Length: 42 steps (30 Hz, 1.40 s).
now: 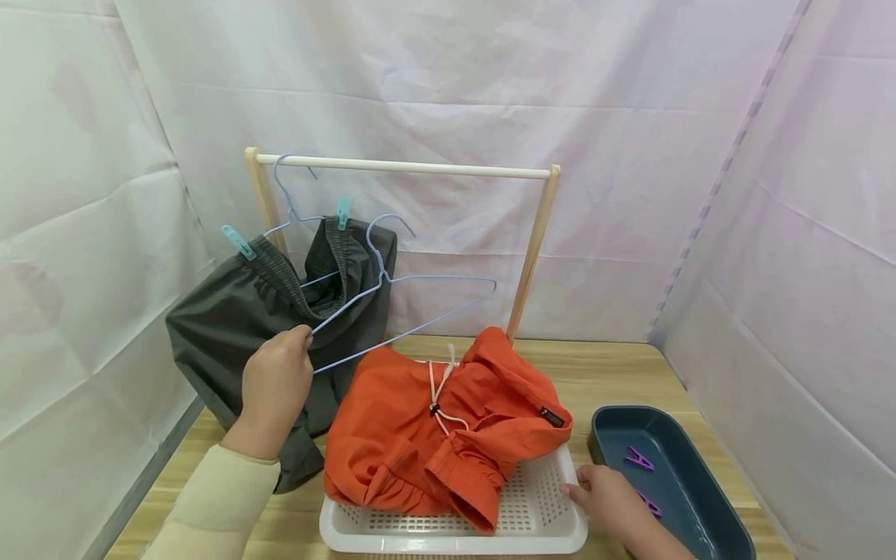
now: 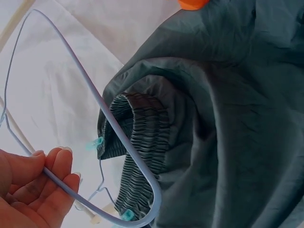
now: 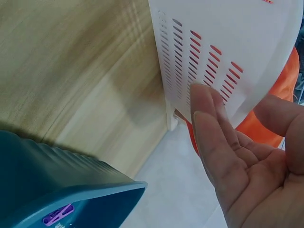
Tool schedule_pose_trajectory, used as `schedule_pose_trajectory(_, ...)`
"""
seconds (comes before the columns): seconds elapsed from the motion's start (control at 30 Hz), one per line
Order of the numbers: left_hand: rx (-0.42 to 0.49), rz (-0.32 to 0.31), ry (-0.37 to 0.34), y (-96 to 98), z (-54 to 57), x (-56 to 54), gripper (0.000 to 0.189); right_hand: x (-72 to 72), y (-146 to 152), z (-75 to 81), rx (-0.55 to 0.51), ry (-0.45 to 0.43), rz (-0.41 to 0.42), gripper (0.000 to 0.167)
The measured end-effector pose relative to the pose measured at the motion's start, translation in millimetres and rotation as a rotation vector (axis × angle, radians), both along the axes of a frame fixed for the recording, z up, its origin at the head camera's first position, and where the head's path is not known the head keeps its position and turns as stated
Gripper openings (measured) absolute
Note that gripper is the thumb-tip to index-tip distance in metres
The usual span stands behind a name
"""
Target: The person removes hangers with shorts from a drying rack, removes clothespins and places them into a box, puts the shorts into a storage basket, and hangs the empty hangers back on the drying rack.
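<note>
The left hand (image 1: 278, 375) pinched 1 blue hanger (image 1: 383, 274) near the orange garment (image 1: 406, 435), heaped in the white basket (image 1: 455, 544). The right hand (image 1: 617, 502) was at its rim; whether it gripped, I couldn't tell. Steadying the basket and levelling the hanger seemed wise.

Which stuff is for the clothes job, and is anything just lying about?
Probably for the job:
blue hanger in the left hand
orange garment in the white basket
rack
dark garment with teal clips
purple clips in the dark tray

Just around it:
white cloth behind
wooden table underneath

Nothing loose looks plainly extra.
</note>
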<state>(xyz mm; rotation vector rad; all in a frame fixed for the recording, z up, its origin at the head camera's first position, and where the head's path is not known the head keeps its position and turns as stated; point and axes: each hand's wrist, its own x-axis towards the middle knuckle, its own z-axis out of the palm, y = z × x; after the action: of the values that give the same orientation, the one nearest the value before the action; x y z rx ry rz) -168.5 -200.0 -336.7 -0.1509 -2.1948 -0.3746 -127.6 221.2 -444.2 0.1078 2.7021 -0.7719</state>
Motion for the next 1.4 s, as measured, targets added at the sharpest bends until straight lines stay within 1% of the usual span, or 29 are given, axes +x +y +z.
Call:
schedule_pose_trajectory(0.2,-0.02,0.005,-0.058,6.9,5.7,-9.9,0.005,0.4,0.3,0.9,-0.018,-0.023,-0.034,0.023)
schedule_pose_trajectory(0.5,-0.024,-0.024,-0.073,21.3,18.8,-27.3,0.007,-0.5,1.4,1.7,-0.019,-0.031,-0.032,0.024)
schedule_pose_trajectory(0.67,-0.026,-0.035,-0.059,30.9,26.9,-34.3,0.007,-0.2,1.3,0.9,-0.021,-0.019,-0.025,0.023)
schedule_pose_trajectory(0.9,-0.07,-0.054,-0.047,44.7,39.4,-44.7,0.011,-0.2,1.1,2.3,-0.021,-0.025,-0.025,0.025)
schedule_pose_trajectory(1.03,-0.083,-0.066,-0.054,52.3,47.0,-50.9,0.008,-0.6,1.5,2.1,-0.017,-0.023,-0.02,0.024)
schedule_pose_trajectory(1.23,-0.104,-0.053,-0.126,63.5,56.2,-56.6,0.014,-0.7,1.5,1.2,-0.017,-0.016,-0.013,0.024)
schedule_pose_trajectory(1.3,-0.109,-0.045,-0.16,67.5,58.7,-58.3,0.015,-0.3,1.4,1.2,-0.017,-0.013,-0.012,0.024)
schedule_pose_trajectory(1.4,-0.112,-0.041,-0.193,73.7,63.0,-62.3,0.012,0.1,1.4,1.8,-0.018,-0.007,-0.011,0.023)
